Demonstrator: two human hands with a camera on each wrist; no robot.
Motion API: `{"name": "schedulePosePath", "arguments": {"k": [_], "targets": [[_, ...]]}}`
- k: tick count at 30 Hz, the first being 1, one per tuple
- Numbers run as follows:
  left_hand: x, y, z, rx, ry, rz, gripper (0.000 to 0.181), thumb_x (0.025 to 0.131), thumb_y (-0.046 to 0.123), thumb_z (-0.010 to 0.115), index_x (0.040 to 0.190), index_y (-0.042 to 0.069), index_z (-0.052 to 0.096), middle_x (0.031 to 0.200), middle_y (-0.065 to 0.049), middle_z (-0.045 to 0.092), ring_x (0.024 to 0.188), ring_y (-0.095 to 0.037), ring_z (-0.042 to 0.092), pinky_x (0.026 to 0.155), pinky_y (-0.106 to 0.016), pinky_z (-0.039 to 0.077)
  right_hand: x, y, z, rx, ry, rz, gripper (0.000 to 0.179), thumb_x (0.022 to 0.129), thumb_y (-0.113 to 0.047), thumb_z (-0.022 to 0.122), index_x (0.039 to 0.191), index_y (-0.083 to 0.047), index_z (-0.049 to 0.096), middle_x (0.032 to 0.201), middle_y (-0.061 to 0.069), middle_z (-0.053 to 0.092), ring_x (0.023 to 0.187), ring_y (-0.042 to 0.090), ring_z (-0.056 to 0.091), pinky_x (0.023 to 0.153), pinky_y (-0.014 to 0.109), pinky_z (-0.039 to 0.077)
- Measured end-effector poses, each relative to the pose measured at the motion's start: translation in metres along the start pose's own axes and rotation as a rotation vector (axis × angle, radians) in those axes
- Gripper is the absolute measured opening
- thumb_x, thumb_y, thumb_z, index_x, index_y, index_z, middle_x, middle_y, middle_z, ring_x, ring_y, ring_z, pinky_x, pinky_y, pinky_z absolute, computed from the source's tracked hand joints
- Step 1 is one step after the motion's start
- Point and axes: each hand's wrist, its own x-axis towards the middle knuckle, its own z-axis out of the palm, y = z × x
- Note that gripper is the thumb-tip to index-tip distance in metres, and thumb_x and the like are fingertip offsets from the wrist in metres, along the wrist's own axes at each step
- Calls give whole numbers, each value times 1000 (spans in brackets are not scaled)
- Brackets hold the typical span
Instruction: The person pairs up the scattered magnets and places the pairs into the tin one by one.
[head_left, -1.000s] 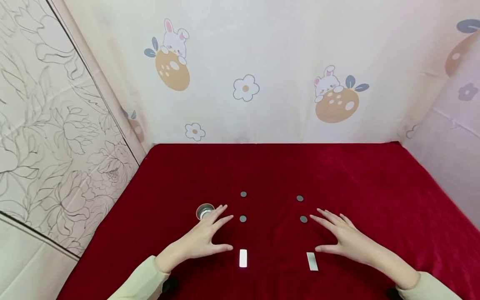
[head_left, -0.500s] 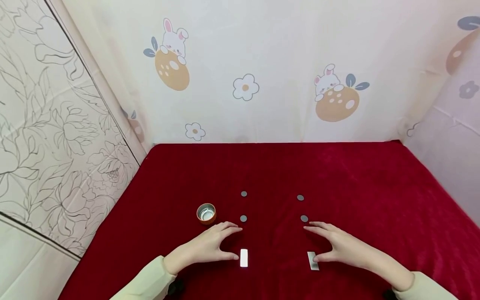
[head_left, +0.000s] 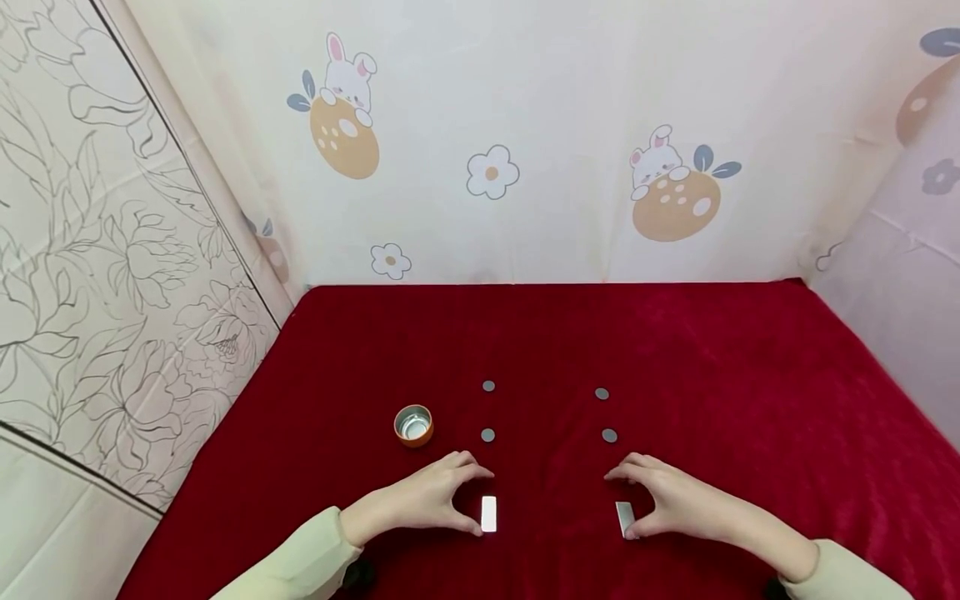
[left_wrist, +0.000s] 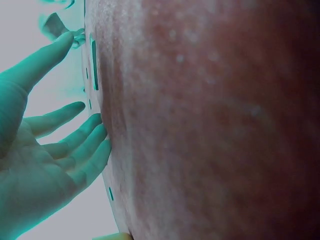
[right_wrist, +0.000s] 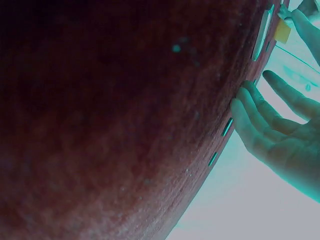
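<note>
My left hand (head_left: 431,493) hovers low over the cloth, thumb and fingers parted around the near end of a small shiny rectangular plate (head_left: 489,514); the thumb tip is right at its left edge. Across from it, my right hand (head_left: 671,496) has its thumb tip overlapping the lower right corner of a second, greyer rectangular plate (head_left: 624,518). Both plates lie flat. In the left wrist view the left hand's fingers (left_wrist: 92,142) touch down near the cloth, with a plate (left_wrist: 94,65) beyond. The right wrist view shows the right hand's fingers (right_wrist: 245,112) likewise, palm bare.
Behind the left plate lie two grey discs, one near (head_left: 488,435) and one farther disc (head_left: 489,386). Two more grey discs, a near disc (head_left: 609,435) and a far disc (head_left: 602,393), lie at right. A round orange tin (head_left: 413,427) stands left on the red cloth (head_left: 540,333).
Both hands have drawn back toward the person and lower, from beside the near discs to the plates. Their fingers have bent more, and the tin has come out from behind the left hand.
</note>
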Motion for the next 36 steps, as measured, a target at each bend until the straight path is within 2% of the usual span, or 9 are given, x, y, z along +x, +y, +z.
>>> {"name": "schedulePosePath", "arguments": {"k": [3, 7, 13, 20, 30, 33, 36], "targets": [[2, 1, 2, 19, -3, 8, 55, 69, 41, 72, 113, 12, 56, 98, 7, 47, 86, -3, 41, 76, -14, 38, 2, 0, 1, 35, -24, 10, 45, 66, -31, 75, 101, -9, 58, 93, -10, 48, 84, 7, 47, 70, 25, 44], [5, 3, 5, 34, -15, 5, 53, 67, 42, 73, 108, 12, 57, 94, 8, 46, 81, -2, 38, 73, -13, 36, 3, 2, 4, 31, -40, 15, 43, 63, -29, 78, 95, -12, 56, 90, -11, 45, 81, 5, 43, 67, 22, 42], [9, 4, 8, 87, -11, 17, 47, 65, 41, 75, 99, 15, 56, 88, 11, 45, 79, -1, 36, 71, -13, 34, 3, 5, 10, -34, -5, -68, 43, 57, -21, 80, 88, -12, 52, 84, -13, 41, 75, 3, 37, 61, 16, 38], [12, 6, 10, 87, -3, 15, 39, 66, 37, 76, 91, 15, 56, 82, 12, 45, 74, 0, 36, 66, -12, 34, 6, 4, 10, -49, -7, -72, 38, 56, -19, 79, 79, -16, 49, 74, -17, 38, 69, -1, 34, 56, 14, 35], [15, 11, 11, 161, 16, 19, 34, 64, 33, 75, 86, 14, 58, 76, 12, 45, 71, 0, 38, 64, -10, 34, 7, 5, 11, -99, 33, -149, 34, 55, -11, 75, 76, -16, 48, 72, -16, 39, 66, -3, 34, 54, 12, 34], [17, 11, 12, 151, 18, 11, 33, 64, 32, 75, 86, 14, 58, 76, 12, 46, 71, 0, 38, 65, -11, 34, 7, 2, 11, -70, 32, -131, 33, 56, -9, 73, 76, -17, 48, 72, -17, 40, 66, -2, 36, 54, 13, 35], [19, 12, 14, 126, 25, 7, 33, 63, 31, 75, 86, 14, 58, 77, 12, 46, 72, 0, 39, 66, -11, 34, 9, -3, 9, -17, 1, -80, 31, 59, -9, 72, 77, -18, 48, 72, -17, 42, 66, -1, 39, 55, 14, 36]]}}
